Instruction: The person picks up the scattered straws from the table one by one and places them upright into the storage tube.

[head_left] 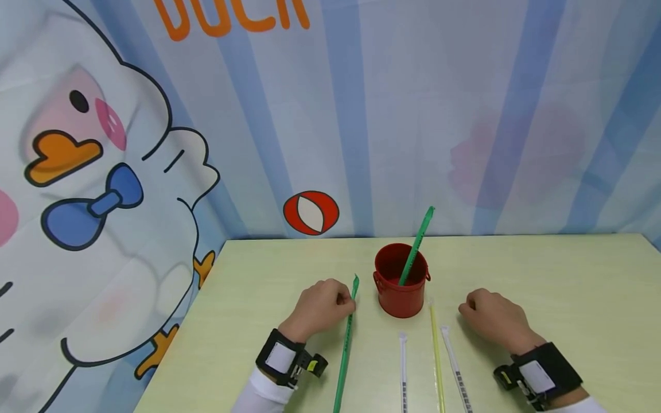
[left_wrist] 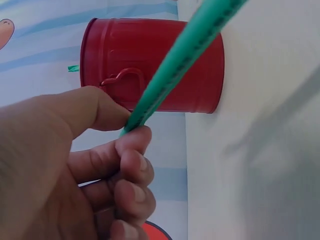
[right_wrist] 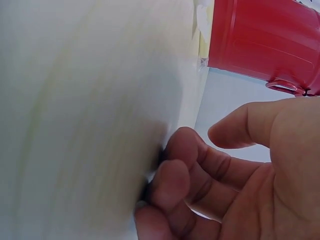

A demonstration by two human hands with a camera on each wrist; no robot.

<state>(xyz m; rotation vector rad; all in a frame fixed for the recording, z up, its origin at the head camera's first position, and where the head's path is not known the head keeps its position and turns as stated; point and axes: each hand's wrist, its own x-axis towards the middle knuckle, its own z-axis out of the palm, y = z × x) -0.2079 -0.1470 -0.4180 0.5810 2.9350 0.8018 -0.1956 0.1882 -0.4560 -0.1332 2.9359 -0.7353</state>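
My left hand pinches a long green wrapped straw between thumb and forefinger. In the left wrist view, dark print runs along this straw, which slants up past the red bucket. On the table the bucket stands upright, and another green straw leans inside it, sticking out above the rim. To the bucket's right, my right hand rests on the table with fingers loosely curled and nothing in them; the right wrist view shows the thumb apart from the fingers.
In front of the bucket lie a white wrapped straw, a yellow straw and a second white wrapped straw. The pale table ends at a blue striped cloth with a printed duck.
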